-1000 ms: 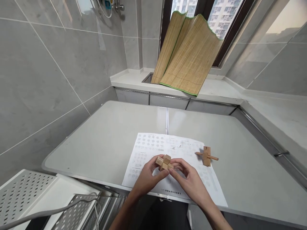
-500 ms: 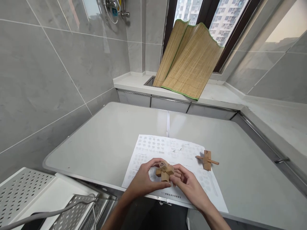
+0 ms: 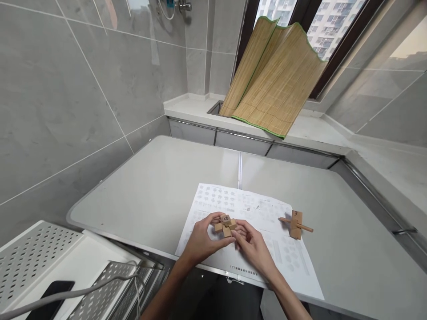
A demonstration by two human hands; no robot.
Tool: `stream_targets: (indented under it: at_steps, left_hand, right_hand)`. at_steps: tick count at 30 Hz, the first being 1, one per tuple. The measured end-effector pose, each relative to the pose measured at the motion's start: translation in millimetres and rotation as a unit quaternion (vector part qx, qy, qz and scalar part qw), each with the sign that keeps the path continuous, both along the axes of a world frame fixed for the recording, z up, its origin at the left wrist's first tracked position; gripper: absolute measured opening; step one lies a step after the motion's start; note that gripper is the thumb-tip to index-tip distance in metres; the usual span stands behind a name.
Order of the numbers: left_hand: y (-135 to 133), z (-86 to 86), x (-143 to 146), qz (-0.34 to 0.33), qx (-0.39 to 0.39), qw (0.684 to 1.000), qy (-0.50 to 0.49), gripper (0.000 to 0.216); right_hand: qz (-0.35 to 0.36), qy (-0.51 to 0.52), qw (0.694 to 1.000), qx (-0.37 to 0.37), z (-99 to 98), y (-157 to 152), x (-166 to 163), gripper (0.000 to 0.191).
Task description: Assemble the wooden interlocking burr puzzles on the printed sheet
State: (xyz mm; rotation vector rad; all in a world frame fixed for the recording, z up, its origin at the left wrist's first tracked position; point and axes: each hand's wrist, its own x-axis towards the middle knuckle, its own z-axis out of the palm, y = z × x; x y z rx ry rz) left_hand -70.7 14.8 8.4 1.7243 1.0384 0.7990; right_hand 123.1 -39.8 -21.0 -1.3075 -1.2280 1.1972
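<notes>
A small wooden interlocking puzzle (image 3: 226,225) of crossed blocks is held between both hands above a printed instruction sheet (image 3: 263,213). My left hand (image 3: 201,240) grips its left side with thumb and fingers curled round it. My right hand (image 3: 251,245) pinches its right side, fingers bent. A second wooden puzzle piece (image 3: 295,224), a block with a thin rod through it, lies on the sheet's right edge, apart from both hands.
The sheet lies on a grey table (image 3: 147,195) with a seam down the middle. A rolled bamboo mat (image 3: 273,84) leans at the window on a back ledge. At lower left stands a white perforated rack (image 3: 30,262) with a black phone (image 3: 53,293) and a cable.
The camera has shifted, so everything sits slightly further right. Both hands have kept hold of the puzzle and turned it; a marked block face now shows on top.
</notes>
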Motion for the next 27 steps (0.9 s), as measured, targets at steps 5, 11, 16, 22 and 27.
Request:
stream_targets:
  at_steps: [5,11,16,22,27]
  left_hand:
    - [4.0,-12.9,-3.7,-0.012,0.029,0.999,0.033,0.059]
    - [3.7,-23.6,-2.8,-0.01,0.089,0.995,0.053,0.061]
    - [6.1,-34.9,-2.4,0.053,0.198,0.974,0.091,0.056]
    - [8.3,-48.9,-2.9,0.135,0.238,0.947,0.168,0.053]
    - [6.3,-38.6,-1.4,0.121,0.226,0.954,0.153,0.069]
  right_hand:
    - [0.009,0.012,1.0,-0.003,-8.3,1.8,-5.3,0.045]
    - [-0.046,-0.019,0.999,0.002,-13.7,0.3,-4.2,0.044]
    - [-0.081,-0.012,0.997,0.003,-12.5,-0.4,-3.7,0.049]
    - [-0.099,-0.034,0.994,0.01,-17.2,0.1,-4.0,0.047]
    - [-0.098,-0.023,0.995,0.027,-22.8,2.2,-4.7,0.047]
